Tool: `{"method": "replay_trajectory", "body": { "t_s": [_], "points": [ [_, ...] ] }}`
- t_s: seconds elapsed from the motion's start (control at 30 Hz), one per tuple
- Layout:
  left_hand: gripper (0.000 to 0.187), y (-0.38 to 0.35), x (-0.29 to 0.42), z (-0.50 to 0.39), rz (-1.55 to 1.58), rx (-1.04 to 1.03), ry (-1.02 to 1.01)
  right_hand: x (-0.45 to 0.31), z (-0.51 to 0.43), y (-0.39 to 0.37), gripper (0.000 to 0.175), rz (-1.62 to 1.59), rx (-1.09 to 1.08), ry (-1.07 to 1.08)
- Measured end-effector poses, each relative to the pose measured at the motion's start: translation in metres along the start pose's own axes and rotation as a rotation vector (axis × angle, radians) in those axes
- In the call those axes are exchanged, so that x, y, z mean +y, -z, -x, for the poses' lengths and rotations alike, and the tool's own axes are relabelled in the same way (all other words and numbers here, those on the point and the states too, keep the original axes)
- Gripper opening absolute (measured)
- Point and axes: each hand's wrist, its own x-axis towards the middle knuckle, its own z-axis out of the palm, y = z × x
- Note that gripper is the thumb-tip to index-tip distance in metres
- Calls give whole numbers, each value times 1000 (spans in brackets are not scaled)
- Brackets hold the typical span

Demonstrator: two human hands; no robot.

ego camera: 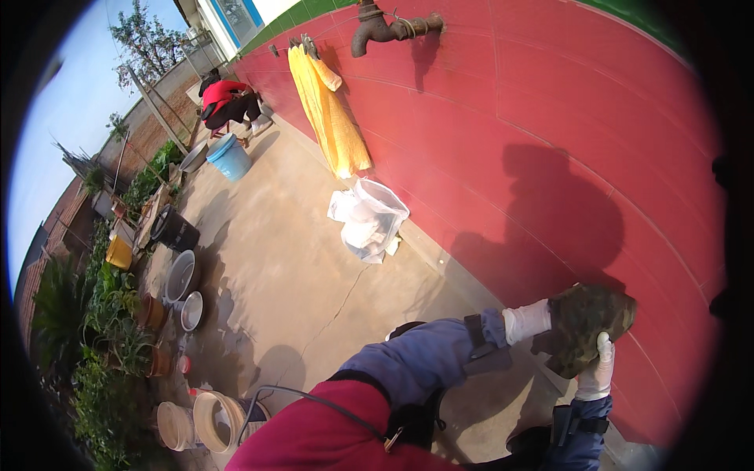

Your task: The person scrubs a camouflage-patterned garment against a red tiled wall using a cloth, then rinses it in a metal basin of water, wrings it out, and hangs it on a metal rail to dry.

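A camouflage-patterned cloth item (pixel 580 327), perhaps a cap or glove, is between my hands at the lower right, in front of the red wall. My left hand (pixel 528 321), in a white glove, reaches into or behind the cloth, so its fingers are hidden. My right hand (pixel 597 370), also white-gloved, grips the near edge of the cloth, with the thumb laid on top. Dark bands are strapped round both blue sleeves.
A rusty tap (pixel 383 29) juts from the red wall (pixel 447 118). Beside it hangs a yellow woven sack (pixel 327 118), above a white plastic bag (pixel 371 221). A person in red (pixel 221 97) sits farther off near a blue bucket (pixel 230 158). Tubs, buckets (pixel 219 421) and plants line the left.
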Motion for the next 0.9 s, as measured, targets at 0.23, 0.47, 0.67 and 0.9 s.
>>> {"method": "replay_trajectory", "body": {
  "t_s": [0.23, 0.47, 0.67, 0.9],
  "points": [
    [67, 1, 34, 9, -454, 250, 85, -6, 10, -17, 52, -84, 225, 6],
    [63, -21, 59, 33, -876, 603, -535, 1, -2, -7, 36, -79, 330, 47],
    [136, -69, 23, 24, -1558, 392, -125, 16, -5, -27, 37, -142, 245, 50],
    [142, -63, 12, 19, -1467, 512, -348, 19, 0, -11, 43, -65, -7, 91]
  ]
}}
